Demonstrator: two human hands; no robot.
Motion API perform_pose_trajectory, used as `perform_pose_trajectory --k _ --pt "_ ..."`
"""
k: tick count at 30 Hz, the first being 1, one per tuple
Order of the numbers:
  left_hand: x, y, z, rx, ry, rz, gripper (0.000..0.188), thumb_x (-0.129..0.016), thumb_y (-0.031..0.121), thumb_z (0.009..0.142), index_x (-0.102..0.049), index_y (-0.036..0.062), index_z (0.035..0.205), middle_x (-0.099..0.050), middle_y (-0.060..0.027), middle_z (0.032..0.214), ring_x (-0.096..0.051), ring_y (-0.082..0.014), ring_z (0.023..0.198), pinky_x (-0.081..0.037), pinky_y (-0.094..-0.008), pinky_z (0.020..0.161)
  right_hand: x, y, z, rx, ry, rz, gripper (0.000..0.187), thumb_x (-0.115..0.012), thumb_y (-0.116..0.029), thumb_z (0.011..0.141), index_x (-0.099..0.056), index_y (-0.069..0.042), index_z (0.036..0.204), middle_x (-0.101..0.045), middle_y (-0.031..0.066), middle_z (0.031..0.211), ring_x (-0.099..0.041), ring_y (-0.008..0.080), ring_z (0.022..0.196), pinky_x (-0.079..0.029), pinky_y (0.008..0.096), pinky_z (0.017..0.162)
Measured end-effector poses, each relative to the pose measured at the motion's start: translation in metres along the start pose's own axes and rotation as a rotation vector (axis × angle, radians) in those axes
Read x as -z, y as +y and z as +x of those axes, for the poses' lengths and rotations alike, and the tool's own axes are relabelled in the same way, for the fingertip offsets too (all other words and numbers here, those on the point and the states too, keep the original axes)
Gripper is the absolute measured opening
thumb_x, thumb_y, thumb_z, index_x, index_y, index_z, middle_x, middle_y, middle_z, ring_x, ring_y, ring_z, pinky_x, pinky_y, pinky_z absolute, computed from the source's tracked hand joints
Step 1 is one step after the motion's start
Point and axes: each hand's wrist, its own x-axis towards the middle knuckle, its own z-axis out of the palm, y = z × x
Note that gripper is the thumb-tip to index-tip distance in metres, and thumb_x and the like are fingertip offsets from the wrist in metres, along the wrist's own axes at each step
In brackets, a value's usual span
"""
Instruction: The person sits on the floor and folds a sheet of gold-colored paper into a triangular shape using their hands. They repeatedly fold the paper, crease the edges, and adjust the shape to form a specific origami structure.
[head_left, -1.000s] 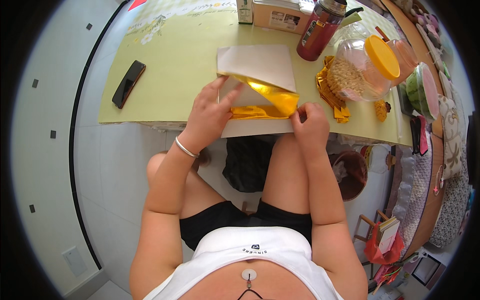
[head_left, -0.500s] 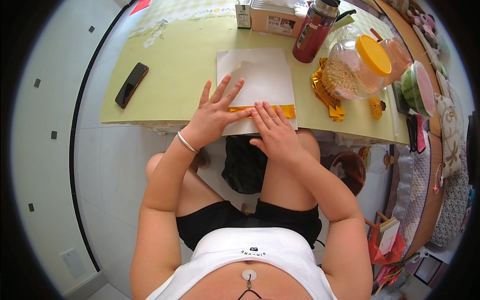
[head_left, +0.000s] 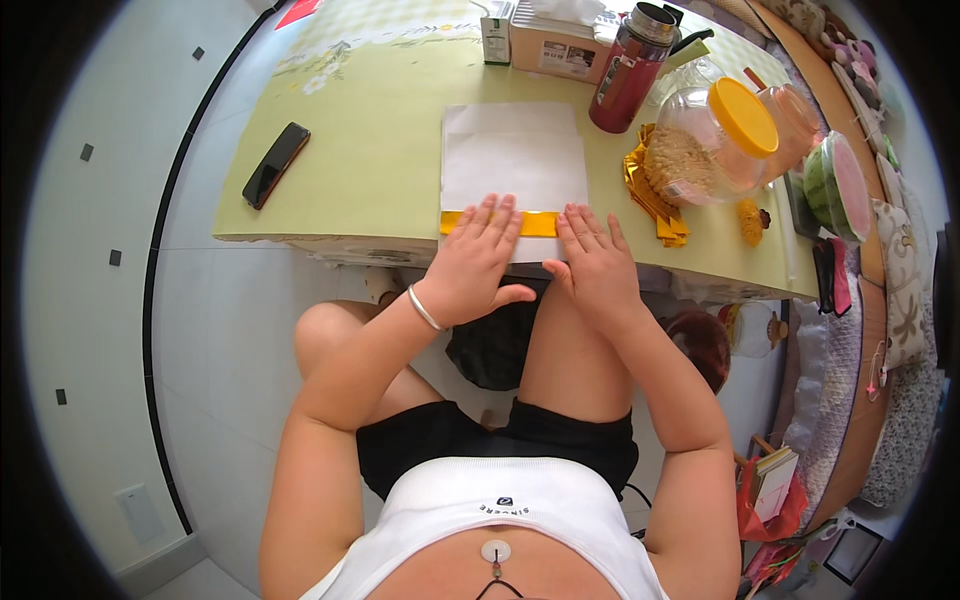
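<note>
A strip of shiny gold foil (head_left: 538, 224) lies flat across the lower part of a white sheet of paper (head_left: 513, 150) at the table's near edge. My left hand (head_left: 474, 252), with a pale bangle (head_left: 424, 308) at its wrist, rests its outstretched fingers on the left half of the strip. On the right end of the strip lie the fingers of my right hand (head_left: 598, 258), also stretched out, with the thumb apart. Both hands press from above and grasp nothing. The fingers hide parts of the strip.
Left on the green tablecloth lies a black phone (head_left: 276, 166). To the right are folded gold foil pieces (head_left: 658, 205), a yellow-lidded jar (head_left: 700, 140), a red flask (head_left: 632, 70) and a watermelon half (head_left: 838, 185). A tissue box (head_left: 560, 45) stands behind; below is a bin (head_left: 700, 345).
My left hand has come down and nearer, from spread fingers at the strip's middle to lying flat on its left part. My right hand has shifted right along the strip.
</note>
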Motion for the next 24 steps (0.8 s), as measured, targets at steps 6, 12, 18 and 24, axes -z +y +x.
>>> perform_pose_trajectory --k 6,12,18,24 --pt "0.0 0.002 -0.028 0.178 0.054 0.14 0.097 -0.065 0.064 0.085 -0.047 -0.0154 0.138 -0.045 -0.0342 0.147 -0.037 -0.0437 0.144 -0.027 -0.0517 0.12 0.0 0.022 0.011 0.124 0.041 -0.011 0.036 -0.065 -0.014 0.085 -0.066 0.005 0.116 -0.066 0.0205 0.127 -0.062 0.0301 0.121 -0.051 0.0403 0.101" --pt "0.006 0.004 -0.006 0.211 0.168 0.291 0.054 -0.071 0.039 0.085 -0.065 -0.0088 0.109 -0.062 -0.026 0.123 -0.054 -0.0404 0.124 -0.04 -0.0501 0.107 0.014 0.026 0.032 0.267 0.086 -0.063 0.021 -0.065 -0.007 0.073 -0.068 0.002 0.092 -0.066 0.0129 0.089 -0.067 0.0266 0.088 -0.055 0.0351 0.083" --pt "0.0 0.023 0.052 0.09 0.24 0.134 0.008 -0.069 0.011 0.079 -0.066 0.0057 0.085 -0.058 -0.0098 0.082 -0.059 -0.029 0.07 -0.049 -0.0428 0.066 0.021 0.025 0.037 0.225 0.112 0.066 0.022 -0.067 -0.006 0.069 -0.068 -0.005 0.091 -0.063 0.009 0.084 -0.066 0.0252 0.083 -0.055 0.0353 0.077" --pt "0.019 -0.012 0.051 -0.013 0.437 -0.439 0.019 -0.072 -0.006 0.078 -0.077 0.0055 0.094 -0.073 -0.0124 0.1 -0.071 -0.0281 0.088 -0.058 -0.0328 0.076 0.044 0.032 0.031 0.023 0.251 0.375 0.055 -0.073 0.0 0.065 -0.069 -0.008 0.119 -0.067 0.0076 0.127 -0.059 0.032 0.124 -0.046 0.0463 0.105"
